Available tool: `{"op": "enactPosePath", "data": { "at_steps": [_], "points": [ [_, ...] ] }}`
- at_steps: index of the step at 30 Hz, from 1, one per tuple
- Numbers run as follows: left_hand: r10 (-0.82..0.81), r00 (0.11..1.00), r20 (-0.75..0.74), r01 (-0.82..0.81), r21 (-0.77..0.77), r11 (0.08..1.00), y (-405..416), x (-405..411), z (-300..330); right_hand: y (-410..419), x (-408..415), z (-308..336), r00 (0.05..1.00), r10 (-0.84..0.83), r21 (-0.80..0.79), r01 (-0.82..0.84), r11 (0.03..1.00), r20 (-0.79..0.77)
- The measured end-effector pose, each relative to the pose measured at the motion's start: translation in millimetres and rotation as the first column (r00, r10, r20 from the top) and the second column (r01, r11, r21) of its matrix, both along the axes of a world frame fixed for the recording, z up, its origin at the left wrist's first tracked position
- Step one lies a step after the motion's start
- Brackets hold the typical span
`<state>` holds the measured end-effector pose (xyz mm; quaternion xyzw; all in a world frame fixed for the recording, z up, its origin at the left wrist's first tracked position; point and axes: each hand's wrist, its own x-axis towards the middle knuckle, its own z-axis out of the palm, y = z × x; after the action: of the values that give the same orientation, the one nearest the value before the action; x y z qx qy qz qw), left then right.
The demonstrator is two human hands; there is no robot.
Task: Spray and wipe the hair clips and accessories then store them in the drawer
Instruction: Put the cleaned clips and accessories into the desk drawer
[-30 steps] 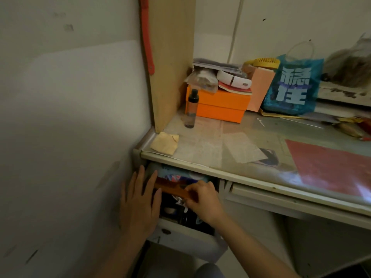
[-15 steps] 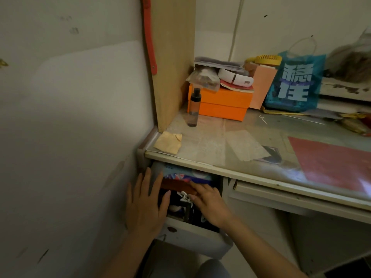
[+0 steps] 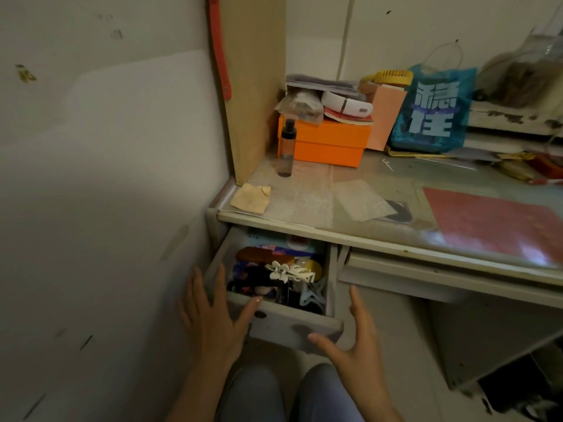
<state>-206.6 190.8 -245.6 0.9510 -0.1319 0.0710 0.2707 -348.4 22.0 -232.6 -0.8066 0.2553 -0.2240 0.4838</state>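
The drawer (image 3: 286,325) under the desk's left end stands pulled out. Inside lie a brown clip (image 3: 264,256), a white claw clip (image 3: 289,272), a pale star-shaped clip (image 3: 310,295) and dark accessories. My left hand (image 3: 213,318) is spread open at the drawer's left front corner, thumb touching its front rim. My right hand (image 3: 353,339) is open at the right front corner, fingers spread, holding nothing. A small spray bottle (image 3: 287,147) stands on the desk beside the orange box, and a yellow cloth (image 3: 251,197) lies at the desk's left edge.
A wall is close on the left. An orange box (image 3: 327,144) with stacked items, a blue bag (image 3: 432,114) and clutter fill the desk's back. A second drawer (image 3: 426,278) sits shut to the right. My knees (image 3: 289,394) are below the drawer.
My right hand put the brown clip into the drawer, then came out to the right front corner. My left hand slid from the drawer's side to its front.
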Motion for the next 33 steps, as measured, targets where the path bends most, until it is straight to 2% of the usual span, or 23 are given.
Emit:
{"op": "enactPosePath", "data": {
  "at_steps": [6,10,14,17,33],
  "points": [
    [0.030,0.997,-0.073,-0.032,-0.026,0.999,4.3,-14.9,-5.5,14.8,-1.9,-22.5,1.000,-0.013,0.275,0.011,0.961,0.005],
    [0.055,0.992,-0.114,-0.068,-0.107,0.992,5.3,-19.4,-1.9,16.1,3.5,-28.6,0.998,-0.060,0.290,0.048,0.956,0.030],
    [0.140,0.954,-0.266,-0.199,-0.206,0.958,5.1,-21.6,3.7,11.5,6.4,-34.6,0.998,-0.057,0.357,0.042,0.933,0.032],
    [0.115,0.933,-0.340,-0.215,-0.271,0.938,2.6,-22.8,1.9,11.7,8.6,-37.3,0.996,-0.082,0.373,0.062,0.926,0.038],
    [0.075,0.960,-0.271,-0.174,-0.360,0.916,-19.4,-5.9,-3.7,0.3,30.6,-37.5,0.982,-0.167,0.357,0.125,0.926,0.090]
  ]
}}
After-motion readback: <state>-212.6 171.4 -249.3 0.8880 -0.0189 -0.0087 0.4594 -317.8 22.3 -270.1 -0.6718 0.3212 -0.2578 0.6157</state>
